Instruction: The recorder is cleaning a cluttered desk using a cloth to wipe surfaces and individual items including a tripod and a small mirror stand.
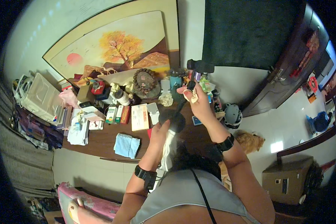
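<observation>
A black stand with a round base (177, 120), a slim stem (181, 105) and a wide head (200, 66) is held tilted over the desk. My left hand (160, 133) grips the edge of the base, where a strip of white cloth (168, 151) hangs down. Higher up, my right hand (199, 105) closes around the stem just below the head. A crumpled cream cloth or tissue (194, 96) is caught between its fingers. Left of my left hand, a folded light-blue cloth (126, 146) lies on the dark wooden desk (100, 148).
Small boxes (140, 117), bottles (121, 97) and a beaded ornament (143, 82) crowd the desk's back. Papers (77, 131) and a clear plastic bin (41, 93) stand left. A framed tree painting (123, 47) leans behind. On the right, a dog (247, 140) is on the floor near a safe-like box (287, 179).
</observation>
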Available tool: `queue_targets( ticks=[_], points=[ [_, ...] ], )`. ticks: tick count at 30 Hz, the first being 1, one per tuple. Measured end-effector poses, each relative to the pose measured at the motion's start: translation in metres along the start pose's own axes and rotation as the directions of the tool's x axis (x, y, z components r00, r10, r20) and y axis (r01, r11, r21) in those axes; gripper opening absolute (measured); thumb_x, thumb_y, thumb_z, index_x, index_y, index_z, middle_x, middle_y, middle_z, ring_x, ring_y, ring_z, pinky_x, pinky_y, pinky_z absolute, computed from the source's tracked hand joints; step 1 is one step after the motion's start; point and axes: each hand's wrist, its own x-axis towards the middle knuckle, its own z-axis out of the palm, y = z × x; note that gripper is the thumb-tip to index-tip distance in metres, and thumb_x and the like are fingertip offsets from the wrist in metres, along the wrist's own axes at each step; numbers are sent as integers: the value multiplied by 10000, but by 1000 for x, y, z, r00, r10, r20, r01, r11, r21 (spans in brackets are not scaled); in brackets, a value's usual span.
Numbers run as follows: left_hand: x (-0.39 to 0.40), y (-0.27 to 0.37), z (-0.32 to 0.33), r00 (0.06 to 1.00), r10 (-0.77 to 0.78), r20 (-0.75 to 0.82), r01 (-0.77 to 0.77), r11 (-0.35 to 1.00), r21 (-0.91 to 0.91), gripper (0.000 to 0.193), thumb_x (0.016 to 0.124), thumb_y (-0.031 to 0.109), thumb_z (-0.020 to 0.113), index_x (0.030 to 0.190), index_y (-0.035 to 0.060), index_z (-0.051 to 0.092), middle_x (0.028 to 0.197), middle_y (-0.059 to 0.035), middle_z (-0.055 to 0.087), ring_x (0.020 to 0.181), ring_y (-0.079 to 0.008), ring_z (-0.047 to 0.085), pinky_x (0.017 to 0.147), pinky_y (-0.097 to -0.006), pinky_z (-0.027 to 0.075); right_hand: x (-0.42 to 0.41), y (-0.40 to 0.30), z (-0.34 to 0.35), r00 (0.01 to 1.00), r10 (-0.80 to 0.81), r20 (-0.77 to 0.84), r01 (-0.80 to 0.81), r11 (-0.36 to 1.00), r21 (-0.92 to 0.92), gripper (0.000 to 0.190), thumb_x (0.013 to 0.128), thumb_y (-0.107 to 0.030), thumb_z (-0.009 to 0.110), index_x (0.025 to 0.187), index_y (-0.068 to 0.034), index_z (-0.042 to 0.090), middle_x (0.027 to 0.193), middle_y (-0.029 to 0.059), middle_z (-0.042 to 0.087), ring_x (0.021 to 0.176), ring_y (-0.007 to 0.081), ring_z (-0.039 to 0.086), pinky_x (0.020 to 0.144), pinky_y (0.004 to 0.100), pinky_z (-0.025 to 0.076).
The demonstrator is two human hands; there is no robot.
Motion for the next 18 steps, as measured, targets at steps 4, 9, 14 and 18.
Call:
queue_targets(
  ticks=[4,9,14,18],
  points=[
    [-6,2,-4,998,-50,-33,50,999,3,295,863,205,511,1038,-33,528,955,-54,588,840,-111,531,748,-230,400,-6,3,-31,993,79,92,-65,988,-144,411,865,-61,490,1262,-66,385,961,88,611,923,147,566,835,274,418],
    [0,-10,-20,999,48,18,-47,999,-26,299,856,190,514,1064,-25,523,1006,-64,581,902,-146,525,825,-253,379,19,-35,-86,948,72,-309,-56,997,60,428,885,-155,477,1276,-36,349,927,107,620,868,172,581,789,276,444],
    [-1,-13,-13,998,54,34,-53,998,-27,256,865,176,509,1010,-34,533,910,-32,579,798,-80,502,712,-220,396,39,-104,-79,929,-368,-46,356,919,-168,469,848,-229,523,1260,-59,378,1002,123,597,884,177,575,804,302,432],
    [-13,-4,2,991,120,65,-125,990,71,242,868,154,502,1017,-35,528,916,-26,578,804,-86,503,720,-229,397,54,-111,-72,787,-471,398,602,443,-665,440,770,-230,599,1153,-64,460,913,159,605,812,286,595,681,360,466]
  ],
)
